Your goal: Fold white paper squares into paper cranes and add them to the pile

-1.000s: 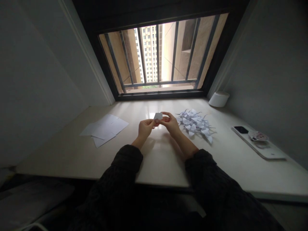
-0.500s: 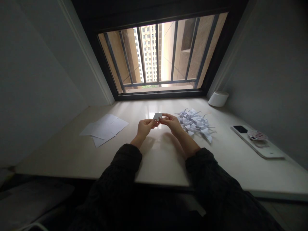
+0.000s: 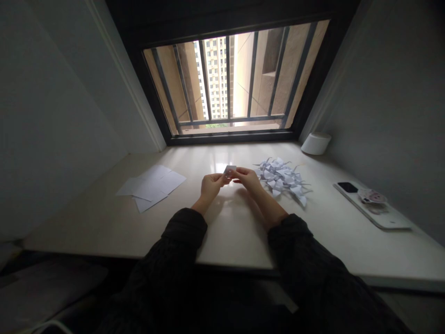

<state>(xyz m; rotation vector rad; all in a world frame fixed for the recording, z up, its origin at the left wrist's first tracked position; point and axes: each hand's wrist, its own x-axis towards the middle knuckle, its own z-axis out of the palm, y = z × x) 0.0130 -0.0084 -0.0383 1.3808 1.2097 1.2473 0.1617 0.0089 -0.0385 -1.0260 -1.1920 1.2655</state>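
Above the middle of the pale desk (image 3: 229, 232), my left hand (image 3: 210, 184) and my right hand (image 3: 248, 178) meet and pinch a small folded piece of white paper (image 3: 229, 170) between their fingertips. Both hands are closed on it, and most of the paper is hidden by my fingers. Just right of my right hand lies a heap of several folded white paper figures (image 3: 281, 178). A loose stack of flat white paper sheets (image 3: 151, 185) rests to the left of my left hand.
A white round container (image 3: 315, 142) stands at the back right corner by the window. A phone-like white device with a patterned round grip (image 3: 373, 204) lies at the right. A barred window (image 3: 229, 83) rises behind the desk; walls close in on both sides.
The small paper shows less above my fingers than before, and my fingertips have drawn closer together on it. My hands stay in about the same place.
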